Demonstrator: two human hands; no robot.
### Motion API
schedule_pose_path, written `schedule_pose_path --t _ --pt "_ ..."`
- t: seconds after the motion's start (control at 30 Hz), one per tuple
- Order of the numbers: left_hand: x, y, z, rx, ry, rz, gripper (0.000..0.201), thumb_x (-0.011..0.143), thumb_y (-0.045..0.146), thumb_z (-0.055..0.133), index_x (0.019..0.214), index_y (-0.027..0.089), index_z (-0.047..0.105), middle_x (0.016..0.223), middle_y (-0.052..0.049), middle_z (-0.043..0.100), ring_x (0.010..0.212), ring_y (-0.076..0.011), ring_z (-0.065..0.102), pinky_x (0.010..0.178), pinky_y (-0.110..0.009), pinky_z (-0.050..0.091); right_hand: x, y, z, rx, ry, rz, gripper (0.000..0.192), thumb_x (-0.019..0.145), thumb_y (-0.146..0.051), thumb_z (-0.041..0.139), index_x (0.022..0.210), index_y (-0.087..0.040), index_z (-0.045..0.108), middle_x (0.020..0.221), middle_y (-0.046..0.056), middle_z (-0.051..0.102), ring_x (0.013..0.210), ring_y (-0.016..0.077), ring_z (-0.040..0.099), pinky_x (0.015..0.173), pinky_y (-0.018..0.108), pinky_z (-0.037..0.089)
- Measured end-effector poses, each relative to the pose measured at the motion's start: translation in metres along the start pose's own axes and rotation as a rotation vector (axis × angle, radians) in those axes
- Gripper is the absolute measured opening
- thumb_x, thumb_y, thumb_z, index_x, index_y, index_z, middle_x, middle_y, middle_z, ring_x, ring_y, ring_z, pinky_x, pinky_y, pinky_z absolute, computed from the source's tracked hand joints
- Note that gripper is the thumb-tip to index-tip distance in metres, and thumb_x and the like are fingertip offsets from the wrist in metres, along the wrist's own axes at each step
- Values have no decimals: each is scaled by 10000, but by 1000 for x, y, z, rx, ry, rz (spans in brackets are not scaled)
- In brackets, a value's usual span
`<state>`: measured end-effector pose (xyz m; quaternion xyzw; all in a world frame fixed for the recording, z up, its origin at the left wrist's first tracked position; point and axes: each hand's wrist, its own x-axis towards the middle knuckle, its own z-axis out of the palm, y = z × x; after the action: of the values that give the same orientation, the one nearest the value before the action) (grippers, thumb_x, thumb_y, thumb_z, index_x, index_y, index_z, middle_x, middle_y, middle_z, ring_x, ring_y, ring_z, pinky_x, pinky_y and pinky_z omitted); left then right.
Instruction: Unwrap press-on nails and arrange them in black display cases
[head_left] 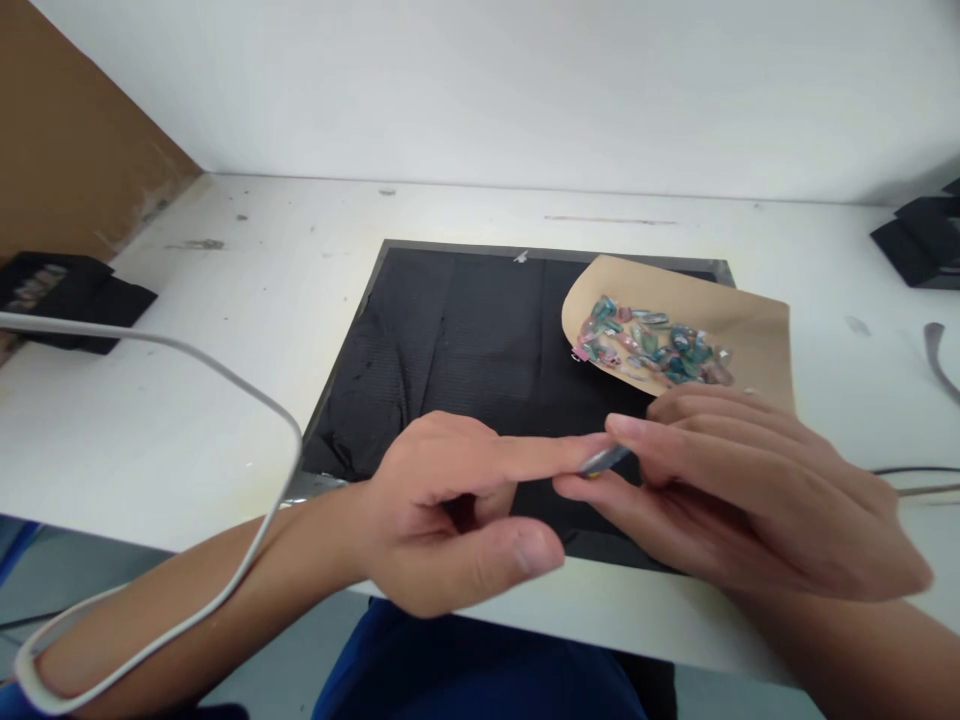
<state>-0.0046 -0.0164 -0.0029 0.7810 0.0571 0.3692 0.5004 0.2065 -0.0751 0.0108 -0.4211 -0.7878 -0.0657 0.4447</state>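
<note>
Between the thumb and fingers of my right hand [757, 480] is a small glossy grey-blue piece [604, 460], narrow and curved like a false nail. It lies against the tip of the stretched index finger of my left hand [457, 510]. My left thumb points out, apart from that finger, while the other left fingers curl under and nothing shows in them. Just beyond my right hand, a brown paper sheet [761, 340] bears several glossy green, pink and clear pieces [667, 345]. A small pink piece [580, 353] sits at the sheet's left edge.
Under the sheet and my hands lies a black mat [480, 330] on a white table [262, 260]. A white cable [277, 405] crosses my left forearm. Black objects stand at the left [75, 295] and right [922, 240]. A white wall [525, 90] rises behind.
</note>
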Motion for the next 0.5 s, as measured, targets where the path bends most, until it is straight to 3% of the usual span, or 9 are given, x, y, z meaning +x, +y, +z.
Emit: schedule_pose_path --t 0.2,0.37,0.5 --pt "2 4 5 -199 88 -191 406 952 204 657 1345 308 657 424 109 315 408 -71 311 428 -206 352 1 3 -2 -30 2 -71 157 863 -158 766 1005 -207 724 585 -29 692 506 130 602 502 297 527" --pt "2 8 5 -267 88 -328 417 938 121 658 1300 325 685 386 106 497 316 -39 406 386 -143 386 -2 5 1 -29 15 -87 147 877 -154 743 1017 -196 728 567 -38 675 481 121 581 516 287 539" --pt "-1 9 4 -288 110 -401 382 914 152 704 1260 314 712 379 98 513 310 -42 450 378 -132 396 0 2 1 -9 19 -71 137 877 -143 747 1010 -169 721 548 -40 659 461 115 561 505 283 525"
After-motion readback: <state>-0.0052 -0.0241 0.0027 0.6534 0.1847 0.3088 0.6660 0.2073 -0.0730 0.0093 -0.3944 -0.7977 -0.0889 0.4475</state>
